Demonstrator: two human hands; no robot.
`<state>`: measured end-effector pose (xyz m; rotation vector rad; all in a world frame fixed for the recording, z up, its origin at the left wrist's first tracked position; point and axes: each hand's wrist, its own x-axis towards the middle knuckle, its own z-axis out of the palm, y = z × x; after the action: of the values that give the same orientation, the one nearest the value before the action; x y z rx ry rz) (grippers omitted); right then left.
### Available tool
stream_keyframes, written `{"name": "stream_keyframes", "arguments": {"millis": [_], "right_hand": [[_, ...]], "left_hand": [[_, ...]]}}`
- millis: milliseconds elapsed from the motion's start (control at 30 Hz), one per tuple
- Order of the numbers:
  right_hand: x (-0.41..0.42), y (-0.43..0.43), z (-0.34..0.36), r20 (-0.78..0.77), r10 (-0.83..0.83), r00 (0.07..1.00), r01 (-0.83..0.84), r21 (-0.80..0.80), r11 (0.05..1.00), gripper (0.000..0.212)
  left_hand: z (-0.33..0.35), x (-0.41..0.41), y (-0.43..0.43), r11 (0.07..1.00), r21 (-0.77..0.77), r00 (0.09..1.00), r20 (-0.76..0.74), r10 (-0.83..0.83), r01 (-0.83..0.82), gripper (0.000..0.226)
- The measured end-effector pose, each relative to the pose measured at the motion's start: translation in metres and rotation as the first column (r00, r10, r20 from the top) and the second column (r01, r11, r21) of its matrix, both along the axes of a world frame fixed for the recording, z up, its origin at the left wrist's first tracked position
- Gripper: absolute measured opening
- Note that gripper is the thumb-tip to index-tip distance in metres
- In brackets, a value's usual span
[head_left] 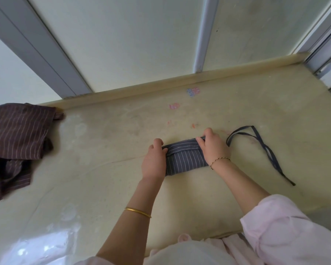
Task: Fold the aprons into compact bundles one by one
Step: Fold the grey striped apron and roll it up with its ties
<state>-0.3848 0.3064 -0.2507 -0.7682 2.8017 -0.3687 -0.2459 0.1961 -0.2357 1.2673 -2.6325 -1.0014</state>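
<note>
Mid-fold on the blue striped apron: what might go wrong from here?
1. The dark blue strap trails loose to the right of the navy pinstriped apron bundle; it may stay out.
2. Left hand and right hand grip only the ends, so the middle may unroll.

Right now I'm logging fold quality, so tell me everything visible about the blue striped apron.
The blue striped apron is dark cloth with thin white stripes, folded into a small flat bundle on the beige table. The left hand and right hand grip its ends. Its dark strap trails loose to the right.
</note>
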Motion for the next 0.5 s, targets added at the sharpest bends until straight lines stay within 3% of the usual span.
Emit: {"name": "stream_keyframes", "arguments": {"millis": [100,200,267,333,400,467,500], "right_hand": [[0.001,-0.007,-0.001,-0.064,0.019,0.998,-0.008,0.159,0.987,0.042],[0.0,-0.01,-0.004,-0.083,0.04,0.996,-0.019,0.243,0.97,0.048],[-0.003,-0.009,-0.005,-0.043,0.024,0.999,-0.013,0.251,0.968,0.049],[-0.004,-0.013,-0.001,0.016,0.024,1.0,-0.027,0.23,0.973,0.049],[-0.014,-0.006,0.008,0.165,0.025,0.986,-0.044,0.111,0.993,0.046],[-0.026,0.013,0.017,0.349,0.027,0.937,0.025,-0.145,0.989,0.033],[-0.033,0.028,0.02,0.349,0.024,0.937,0.067,-0.246,0.967,0.026]], "left_hand": [[0.006,-0.005,0.006,0.997,-0.078,0.988,0.155,0.022,-0.01,0.02],[0.014,-0.016,0.003,0.927,-0.353,0.943,0.332,-0.005,0.129,0.028],[0.018,-0.035,0.006,0.876,-0.412,0.95,0.278,-0.142,0.252,0.031],[0.017,-0.052,0.013,0.839,-0.351,0.9,0.29,-0.326,0.417,0.033],[0.011,-0.062,0.025,0.789,-0.322,0.831,0.399,-0.388,0.524,0.032],[0.007,-0.066,0.03,0.799,-0.31,0.821,0.449,-0.354,0.514,0.03],[0.008,-0.069,0.031,0.82,-0.293,0.828,0.448,-0.337,0.493,0.03]]}}
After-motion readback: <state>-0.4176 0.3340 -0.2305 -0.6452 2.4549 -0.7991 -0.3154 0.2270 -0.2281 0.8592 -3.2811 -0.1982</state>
